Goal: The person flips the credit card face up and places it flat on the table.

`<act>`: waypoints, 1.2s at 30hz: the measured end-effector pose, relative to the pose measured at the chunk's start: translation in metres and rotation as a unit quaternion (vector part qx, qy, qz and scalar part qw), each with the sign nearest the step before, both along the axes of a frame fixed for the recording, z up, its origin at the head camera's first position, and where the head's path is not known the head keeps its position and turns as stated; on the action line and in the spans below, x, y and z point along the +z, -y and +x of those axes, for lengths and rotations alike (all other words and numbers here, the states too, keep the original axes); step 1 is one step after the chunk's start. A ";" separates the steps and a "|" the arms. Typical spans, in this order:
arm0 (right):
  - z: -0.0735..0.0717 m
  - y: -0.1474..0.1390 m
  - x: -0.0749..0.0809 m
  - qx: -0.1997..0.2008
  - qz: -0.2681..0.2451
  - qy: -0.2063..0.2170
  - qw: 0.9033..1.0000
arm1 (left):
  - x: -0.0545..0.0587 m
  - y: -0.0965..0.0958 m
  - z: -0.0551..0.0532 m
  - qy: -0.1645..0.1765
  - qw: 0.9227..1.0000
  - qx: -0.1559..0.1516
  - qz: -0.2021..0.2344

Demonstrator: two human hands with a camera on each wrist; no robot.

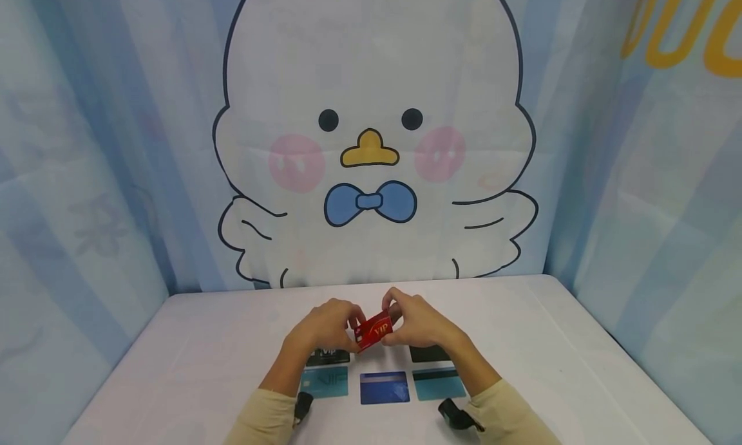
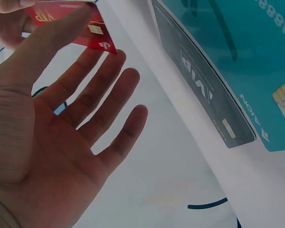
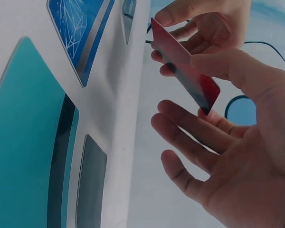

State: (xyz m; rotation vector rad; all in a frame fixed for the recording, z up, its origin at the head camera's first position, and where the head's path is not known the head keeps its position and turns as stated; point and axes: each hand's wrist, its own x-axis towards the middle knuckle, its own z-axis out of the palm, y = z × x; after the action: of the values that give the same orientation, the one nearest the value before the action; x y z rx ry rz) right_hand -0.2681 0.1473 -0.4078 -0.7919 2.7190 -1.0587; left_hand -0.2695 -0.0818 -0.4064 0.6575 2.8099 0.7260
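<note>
Between my two hands, a red VIP card [image 1: 373, 330] is held tilted above the white table. My left hand [image 1: 330, 326] pinches its left end; in the left wrist view the thumb lies across the card [image 2: 102, 38] near its chip, with the other fingers spread. My right hand [image 1: 420, 322] has hold of the right end. The right wrist view shows that thumb on one face of the card [image 3: 180, 61], the lower fingers loosely extended. Below the left hand lie a black VIP card [image 1: 332, 359] and a teal VIP card [image 1: 324, 382].
A blue card [image 1: 385, 388] lies at the front middle of the table [image 1: 203, 368]. To its right is a teal card with a dark stripe [image 1: 438, 384], and behind that a dark card [image 1: 429, 354] partly covered by the right forearm. A duck-print curtain [image 1: 371, 239] hangs behind.
</note>
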 end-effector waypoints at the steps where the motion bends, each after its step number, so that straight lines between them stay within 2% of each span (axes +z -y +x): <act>1: 0.000 0.000 0.000 -0.002 0.004 -0.002 1.000 | 0.000 0.000 0.000 -0.002 1.000 0.002 -0.003; 17: 0.003 0.002 -0.004 -0.031 0.068 -0.026 0.997 | -0.005 -0.007 -0.001 -0.008 0.999 0.003 -0.047; 30: 0.002 0.006 -0.007 -0.053 0.157 -0.031 0.986 | -0.008 -0.015 0.001 -0.021 0.996 0.002 -0.091; 36: 0.003 0.009 -0.011 -0.059 0.174 -0.024 0.983 | -0.011 -0.017 0.002 -0.036 0.994 -0.007 -0.107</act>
State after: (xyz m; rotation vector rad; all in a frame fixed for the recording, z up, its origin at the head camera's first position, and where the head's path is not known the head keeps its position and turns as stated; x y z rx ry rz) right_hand -0.2650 0.1388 -0.4189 -0.6124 2.9032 -0.5574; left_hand -0.2672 -0.0653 -0.4170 0.6749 2.8897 0.3976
